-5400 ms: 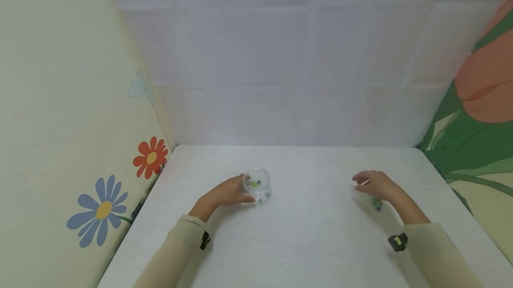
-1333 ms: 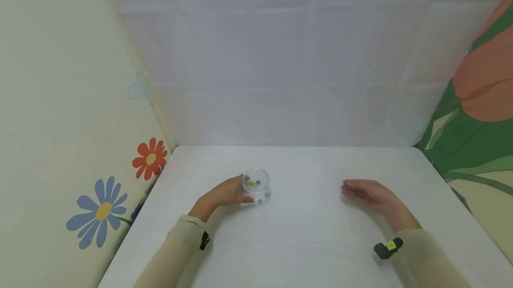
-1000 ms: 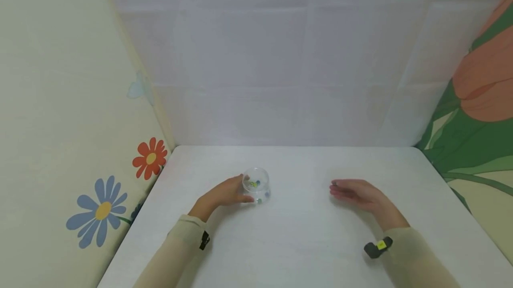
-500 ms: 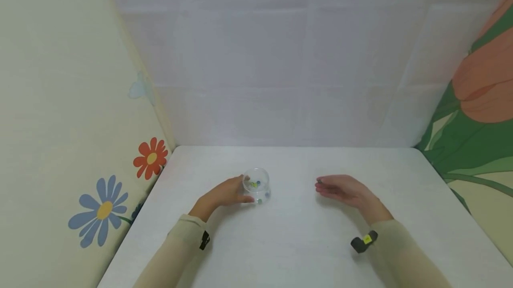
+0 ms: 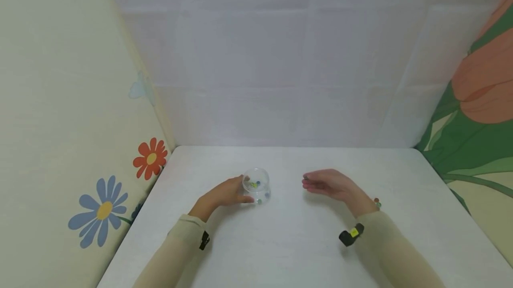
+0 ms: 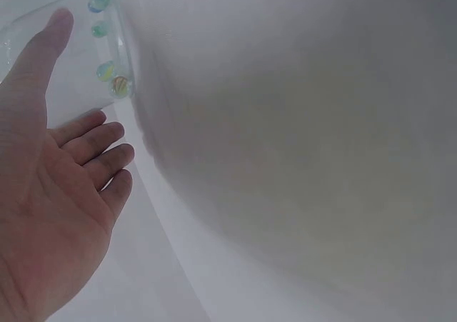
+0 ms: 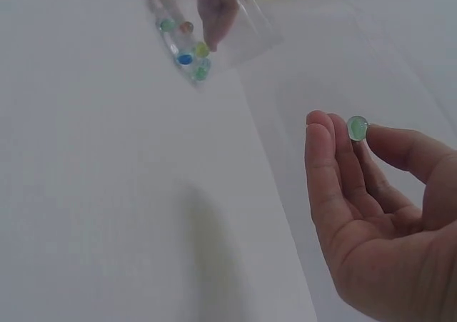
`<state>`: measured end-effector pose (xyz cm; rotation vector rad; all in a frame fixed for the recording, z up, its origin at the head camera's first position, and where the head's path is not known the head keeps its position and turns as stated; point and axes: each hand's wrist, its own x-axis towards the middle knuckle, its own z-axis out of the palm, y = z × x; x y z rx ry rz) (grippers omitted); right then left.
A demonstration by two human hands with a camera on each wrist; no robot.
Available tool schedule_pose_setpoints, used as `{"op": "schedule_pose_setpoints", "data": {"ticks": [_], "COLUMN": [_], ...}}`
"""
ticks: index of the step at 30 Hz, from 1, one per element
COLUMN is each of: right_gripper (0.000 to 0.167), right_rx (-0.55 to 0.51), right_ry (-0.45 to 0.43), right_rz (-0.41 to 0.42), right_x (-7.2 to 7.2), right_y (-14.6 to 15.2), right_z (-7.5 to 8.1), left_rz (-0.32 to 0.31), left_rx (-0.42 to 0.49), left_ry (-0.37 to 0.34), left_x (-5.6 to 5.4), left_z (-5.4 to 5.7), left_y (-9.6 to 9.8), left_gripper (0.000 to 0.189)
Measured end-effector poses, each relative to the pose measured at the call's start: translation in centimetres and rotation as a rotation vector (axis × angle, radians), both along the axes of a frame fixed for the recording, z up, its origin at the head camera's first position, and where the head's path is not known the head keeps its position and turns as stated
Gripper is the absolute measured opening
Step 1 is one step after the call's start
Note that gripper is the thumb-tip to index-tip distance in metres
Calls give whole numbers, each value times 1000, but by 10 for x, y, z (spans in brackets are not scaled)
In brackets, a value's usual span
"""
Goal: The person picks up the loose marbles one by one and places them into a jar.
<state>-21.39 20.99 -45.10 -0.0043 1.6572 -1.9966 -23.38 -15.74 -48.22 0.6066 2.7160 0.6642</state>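
Green marble (image 7: 357,128) sat pinched in your right hand (image 5: 329,185), left hand (image 5: 225,191) gripping clear cup (image 5: 261,174) at nine o'clock; gentle pressure probably worked best.

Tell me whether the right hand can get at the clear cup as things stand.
Likely yes: nothing shows between the right hand and the clear cup, which the left hand holds from its other side, though the right hand's grip holds a green marble.
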Motion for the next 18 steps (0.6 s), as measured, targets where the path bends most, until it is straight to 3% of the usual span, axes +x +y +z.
{"op": "schedule_pose_setpoints", "data": {"ticks": [18], "right_gripper": [41], "right_rx": [67], "right_ry": [31], "right_rz": [22], "right_x": [-16], "right_y": [-45], "right_z": [6], "left_rz": [8], "left_rx": [-4], "left_ry": [-1], "left_x": [0], "left_z": [0], "left_y": [1], "left_gripper": [95]}}
